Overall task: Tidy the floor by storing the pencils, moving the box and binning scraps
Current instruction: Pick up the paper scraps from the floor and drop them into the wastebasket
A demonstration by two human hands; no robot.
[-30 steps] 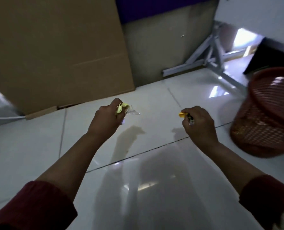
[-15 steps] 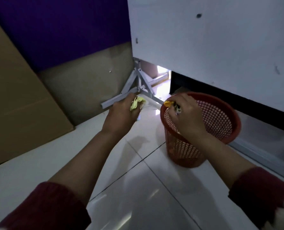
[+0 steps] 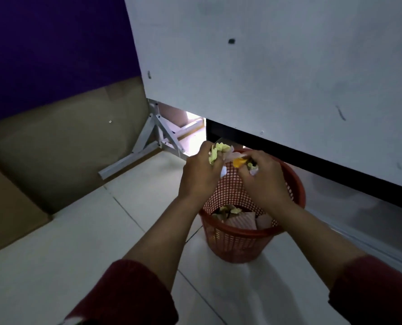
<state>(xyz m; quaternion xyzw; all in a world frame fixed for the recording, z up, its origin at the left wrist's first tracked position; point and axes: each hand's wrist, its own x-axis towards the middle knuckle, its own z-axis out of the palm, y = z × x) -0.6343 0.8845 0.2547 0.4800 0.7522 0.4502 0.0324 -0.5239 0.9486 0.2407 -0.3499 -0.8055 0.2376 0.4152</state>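
Observation:
A red mesh waste basket [image 3: 237,245] stands on the white tiled floor beside a white panel. Paper scraps [image 3: 237,218] lie in its bottom. My left hand [image 3: 201,174] is closed around crumpled yellow and white scraps [image 3: 217,151], held above the basket's far left rim. Close to its right, my right hand [image 3: 263,181] hovers over the basket mouth, gripping small scraps with an orange-yellow bit [image 3: 238,162] sticking out. The two hands nearly touch. No pencils are in view.
A large flat cardboard box [image 3: 5,212] leans at the left. A brown board [image 3: 66,141] stands under a purple wall. A white metal frame leg [image 3: 148,146] rests on the floor behind the basket. The white panel [image 3: 277,78] rises at the right.
The view swung right and closer to the basket. Both hands, still clutching their scraps, moved from above the bare floor to over the basket and came together.

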